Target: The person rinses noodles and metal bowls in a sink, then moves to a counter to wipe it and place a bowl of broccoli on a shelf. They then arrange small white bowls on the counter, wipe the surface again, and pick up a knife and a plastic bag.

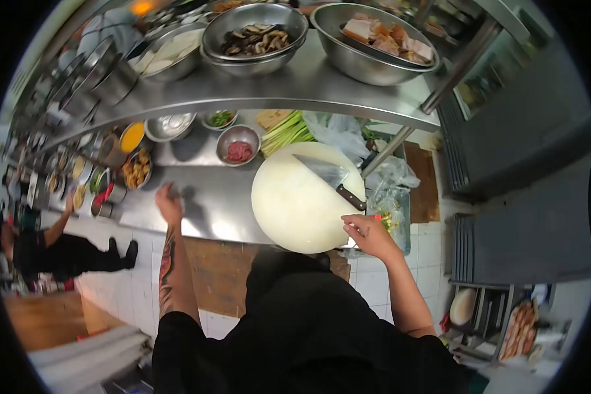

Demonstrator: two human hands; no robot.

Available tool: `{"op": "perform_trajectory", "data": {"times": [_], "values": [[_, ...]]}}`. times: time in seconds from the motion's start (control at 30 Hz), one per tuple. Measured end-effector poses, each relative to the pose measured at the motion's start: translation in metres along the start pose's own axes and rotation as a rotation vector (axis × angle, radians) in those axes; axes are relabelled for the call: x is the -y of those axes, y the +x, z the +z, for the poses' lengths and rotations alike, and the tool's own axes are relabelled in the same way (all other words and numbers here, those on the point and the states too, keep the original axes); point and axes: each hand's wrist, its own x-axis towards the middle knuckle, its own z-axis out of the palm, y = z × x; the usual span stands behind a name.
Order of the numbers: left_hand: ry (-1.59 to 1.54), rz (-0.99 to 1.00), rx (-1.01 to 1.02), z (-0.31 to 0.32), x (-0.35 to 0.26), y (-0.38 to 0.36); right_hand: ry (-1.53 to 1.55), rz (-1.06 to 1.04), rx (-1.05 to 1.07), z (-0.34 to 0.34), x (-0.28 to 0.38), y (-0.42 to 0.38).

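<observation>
My left hand (169, 204) hovers over the steel counter (207, 187), to the left of the cutting board. Its fingers are loosely bent and nothing shows in them. At the right edge of the round white cutting board (289, 197) is my right hand (369, 236), fingers stretched toward the board and apart. Just above that hand, a cleaver lies flat on the board, its broad blade (325, 172) pointing up and left and its dark handle (351, 197) near the edge. A small red object (377, 217) shows beside my right hand.
Behind the board lie green stalks (287, 134) and a plastic bag (338, 134). A bowl of red meat (239, 152) stands left of them. Above, a steel shelf (256, 92) carries bowls of sliced mushrooms (259, 41) and meat chunks (384, 39). Another person (52, 246) works at far left.
</observation>
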Motion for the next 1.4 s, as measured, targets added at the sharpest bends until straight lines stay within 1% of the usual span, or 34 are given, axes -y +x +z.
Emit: {"op": "perform_trajectory", "data": {"times": [0.03, 0.07, 0.1, 0.13, 0.17, 0.2, 0.23, 0.3, 0.33, 0.37, 0.4, 0.43, 0.47, 0.5, 0.57, 0.6, 0.63, 0.7, 0.73, 0.77, 0.83, 0.9, 0.93, 0.97, 1.0, 1.03, 1.07, 1.1, 1.17, 1.23, 1.3, 1.33, 1.37, 1.4], "values": [[0.106, 0.018, 0.088, 0.010, -0.002, -0.007, 0.007, -0.024, 0.031, -0.004, -0.001, -0.001], [0.251, 0.063, 0.109, 0.017, -0.014, -0.023, 0.044, 0.005, 0.095, -0.006, 0.001, -0.003], [0.204, -0.004, 0.332, 0.021, -0.021, -0.040, 0.075, 0.033, 0.161, -0.007, 0.001, -0.004], [0.162, 0.088, 0.452, 0.054, 0.024, -0.071, 0.071, 0.004, 0.195, -0.003, -0.002, -0.006], [0.265, 0.014, 0.464, 0.046, -0.020, -0.091, 0.103, -0.007, 0.214, 0.004, -0.007, -0.011], [0.254, -0.085, 0.549, 0.032, -0.048, -0.095, 0.132, -0.014, 0.235, 0.012, -0.010, -0.013], [0.260, -0.126, 0.536, 0.028, -0.064, -0.100, 0.121, -0.034, 0.271, 0.018, -0.011, -0.013], [0.192, -0.238, 0.605, 0.027, -0.083, -0.105, 0.222, -0.057, 0.311, 0.032, -0.008, -0.013], [0.192, -0.269, 0.595, 0.027, -0.087, -0.103, 0.203, -0.048, 0.362, 0.037, -0.009, -0.010], [0.210, -0.263, 0.642, 0.027, -0.088, -0.099, 0.193, -0.057, 0.386, 0.042, -0.007, -0.007], [0.226, -0.254, 0.690, 0.026, -0.090, -0.096, 0.084, -0.172, 0.318, 0.047, -0.003, -0.003], [0.224, -0.275, 0.681, 0.024, -0.092, -0.094, -0.020, -0.287, 0.243, 0.053, 0.001, 0.002], [0.247, -0.229, 0.678, 0.020, -0.094, -0.092, -0.121, -0.283, 0.198, 0.059, 0.006, 0.003], [0.271, -0.183, 0.676, 0.019, -0.094, -0.091, -0.125, -0.292, 0.213, 0.065, 0.009, 0.006], [0.285, -0.212, 0.651, 0.032, -0.089, -0.094, -0.403, -0.317, 0.138, 0.077, 0.011, 0.015], [0.356, -0.192, 0.641, 0.037, -0.089, -0.094, -0.495, -0.294, 0.204, 0.086, 0.008, 0.020], [0.425, -0.169, 0.629, 0.042, -0.087, -0.092, -0.501, -0.296, 0.205, 0.093, 0.008, 0.021], [0.399, -0.169, 0.628, 0.046, -0.088, -0.086, -0.695, -0.191, 0.233, 0.107, 0.020, 0.024], [0.374, -0.152, 0.659, 0.045, -0.088, -0.082, -0.721, -0.131, 0.234, 0.113, 0.025, 0.026], [0.349, -0.132, 0.690, 0.045, -0.087, -0.078, -0.726, -0.124, 0.224, 0.116, 0.030, 0.030], [0.322, -0.083, 0.714, 0.048, -0.077, -0.076, -0.700, 0.068, 0.201, 0.123, 0.042, 0.039], [0.266, 0.061, 0.657, 0.020, -0.081, -0.072, -0.646, 0.133, 0.143, 0.131, 0.045, 0.046], [0.259, 0.071, 0.672, 0.007, -0.074, -0.074, -0.592, 0.197, 0.101, 0.136, 0.044, 0.041], [-0.027, 0.037, 0.687, -0.004, -0.067, -0.072, -0.595, 0.207, 0.099, 0.141, 0.044, 0.038], [-0.310, 0.001, 0.684, -0.012, -0.059, -0.067, -0.570, 0.235, 0.031, 0.146, 0.044, 0.037], [-0.313, 0.008, 0.679, -0.022, -0.047, -0.067, -0.543, 0.259, -0.040, 0.152, 0.044, 0.038], [-0.480, 0.002, 0.527, -0.034, -0.034, -0.074, -0.541, 0.253, -0.118, 0.160, 0.044, 0.035], [-0.645, -0.005, 0.374, -0.047, -0.020, -0.083, -0.542, 0.252, -0.123, 0.167, 0.040, 0.035], [-0.645, -0.109, 0.348, -0.081, 0.014, -0.115, -0.674, 0.317, -0.210, 0.179, 0.034, 0.033], [-0.667, -0.351, 0.379, -0.131, 0.043, -0.149, -0.731, 0.312, -0.249, 0.202, 0.061, 0.044], [-0.445, -0.379, 0.390, -0.156, 0.106, -0.217, -0.450, -0.009, -0.372, 0.235, 0.104, 0.067], [-0.338, -0.367, 0.421, -0.178, 0.138, -0.252, -0.355, -0.091, -0.330, 0.258, 0.128, 0.080], [-0.164, -0.519, 0.512, -0.188, 0.179, -0.309, -0.260, -0.172, -0.287, 0.280, 0.148, 0.096], [-0.180, -0.777, 0.686, -0.223, 0.193, -0.329, -0.228, -0.234, -0.210, 0.300, 0.160, 0.114]]}}
